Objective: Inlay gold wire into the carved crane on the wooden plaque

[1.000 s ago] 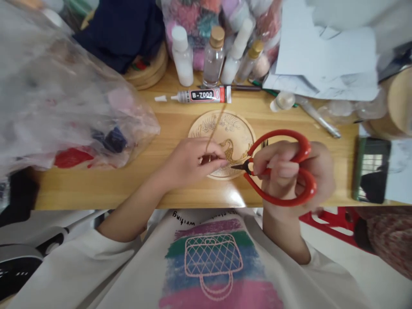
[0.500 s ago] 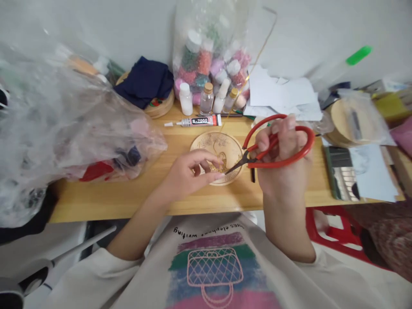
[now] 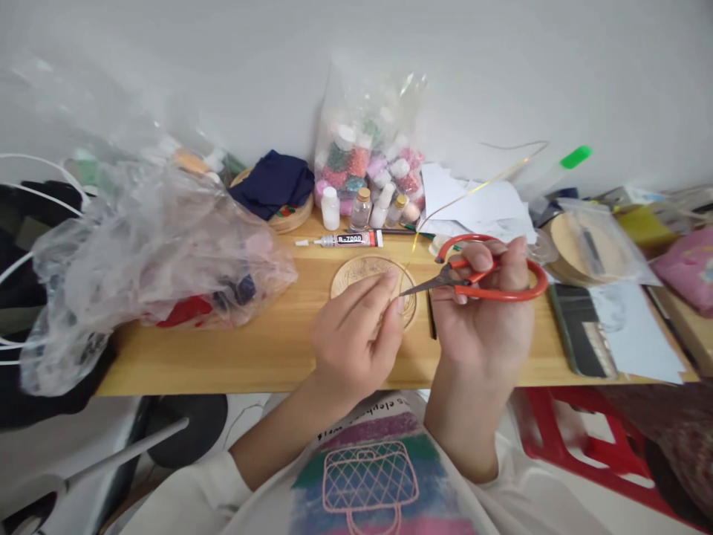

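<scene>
Gold-coloured wire rises from my left hand in a long loose curve, arching over my right hand and bending back at its far end. My left thumb and forefinger have drawn close together at their tips, seemingly pinching the wire's lower end, where half a second ago they stood further apart. My right hand is curled palm-up round the red handles of the scissors, which point leftward across to my left fingertips. Their dark point sits right at those tips; I cannot tell whether the wire lies between the blades or only beside them.

The wire also reaches further out to the right than it did, and my left hand has come round so that it covers more of the wooden disc. To my eye, that means the fingertips, the wire and the scissors' point are gathered at one spot, with the wire steadied there.

The disc lies flat on the surface, just beyond and under my left fingers, its lined design partly hidden. Beyond it is the glue tube, on its side. A plastic bag slumps left of my left hand; a phone lies right of my right hand.
</scene>
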`<state>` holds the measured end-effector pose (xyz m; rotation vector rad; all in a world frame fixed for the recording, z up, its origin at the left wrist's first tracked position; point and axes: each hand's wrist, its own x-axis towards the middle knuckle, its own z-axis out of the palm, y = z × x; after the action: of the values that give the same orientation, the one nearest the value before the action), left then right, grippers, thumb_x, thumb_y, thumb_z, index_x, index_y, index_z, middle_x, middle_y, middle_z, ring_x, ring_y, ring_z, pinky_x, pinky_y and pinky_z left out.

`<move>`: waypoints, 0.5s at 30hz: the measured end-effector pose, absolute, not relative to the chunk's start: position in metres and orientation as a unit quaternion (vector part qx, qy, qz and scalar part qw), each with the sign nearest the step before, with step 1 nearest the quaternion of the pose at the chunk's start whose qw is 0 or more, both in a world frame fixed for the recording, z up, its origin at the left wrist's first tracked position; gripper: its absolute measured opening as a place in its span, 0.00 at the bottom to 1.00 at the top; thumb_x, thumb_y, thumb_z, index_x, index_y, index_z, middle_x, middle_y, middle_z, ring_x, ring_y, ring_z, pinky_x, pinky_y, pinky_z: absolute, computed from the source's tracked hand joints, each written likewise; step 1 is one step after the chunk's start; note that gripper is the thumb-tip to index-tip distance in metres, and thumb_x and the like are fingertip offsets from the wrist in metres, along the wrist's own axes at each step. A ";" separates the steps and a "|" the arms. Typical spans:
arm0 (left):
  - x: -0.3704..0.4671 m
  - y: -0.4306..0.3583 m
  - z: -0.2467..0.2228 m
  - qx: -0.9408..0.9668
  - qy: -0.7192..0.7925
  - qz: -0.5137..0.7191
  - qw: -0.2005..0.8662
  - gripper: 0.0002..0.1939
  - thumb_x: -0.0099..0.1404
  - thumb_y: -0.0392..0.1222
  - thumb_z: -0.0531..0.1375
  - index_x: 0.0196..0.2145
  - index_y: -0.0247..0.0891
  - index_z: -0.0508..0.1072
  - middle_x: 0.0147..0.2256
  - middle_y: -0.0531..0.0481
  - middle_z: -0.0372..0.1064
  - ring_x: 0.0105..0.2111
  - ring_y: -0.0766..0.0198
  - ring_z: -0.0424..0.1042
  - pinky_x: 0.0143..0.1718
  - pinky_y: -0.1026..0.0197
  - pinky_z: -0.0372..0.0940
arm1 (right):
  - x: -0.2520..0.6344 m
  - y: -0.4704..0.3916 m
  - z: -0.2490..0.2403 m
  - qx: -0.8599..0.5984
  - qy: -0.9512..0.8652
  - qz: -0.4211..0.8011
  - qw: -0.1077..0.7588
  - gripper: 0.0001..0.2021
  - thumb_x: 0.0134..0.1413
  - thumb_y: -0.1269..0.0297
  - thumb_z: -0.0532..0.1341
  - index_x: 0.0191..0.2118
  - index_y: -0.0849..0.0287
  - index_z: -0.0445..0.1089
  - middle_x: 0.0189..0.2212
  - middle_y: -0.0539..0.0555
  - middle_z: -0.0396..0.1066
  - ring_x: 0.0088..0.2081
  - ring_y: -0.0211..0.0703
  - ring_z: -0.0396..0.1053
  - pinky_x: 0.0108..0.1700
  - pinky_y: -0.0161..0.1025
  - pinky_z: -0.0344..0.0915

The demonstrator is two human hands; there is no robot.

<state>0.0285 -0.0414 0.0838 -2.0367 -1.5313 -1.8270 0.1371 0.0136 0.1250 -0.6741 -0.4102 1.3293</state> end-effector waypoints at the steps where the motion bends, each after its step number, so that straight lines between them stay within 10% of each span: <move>1: 0.030 -0.040 0.086 -0.657 -0.487 -0.575 0.026 0.12 0.67 0.31 0.59 0.48 0.34 0.74 0.43 0.43 0.79 0.44 0.63 0.78 0.45 0.63 0.75 | 0.138 0.014 0.126 -0.297 -0.177 0.604 0.718 0.17 0.66 0.56 0.57 0.26 0.58 0.62 0.17 0.40 0.58 0.14 0.24 0.52 0.13 0.22 0.52; 15: 0.033 -0.036 0.100 -0.702 -0.513 -0.480 0.118 0.13 0.67 0.32 0.60 0.49 0.31 0.72 0.44 0.39 0.78 0.41 0.58 0.80 0.39 0.60 0.73 | 0.153 0.020 0.122 -0.251 -0.160 0.635 0.713 0.17 0.60 0.56 0.64 0.25 0.58 0.62 0.18 0.41 0.62 0.17 0.25 0.60 0.16 0.22 0.57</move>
<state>0.0331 -0.0358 0.0997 -2.0555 -1.5001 -1.4033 0.1531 0.0205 0.1221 -0.5558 -0.3543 1.4085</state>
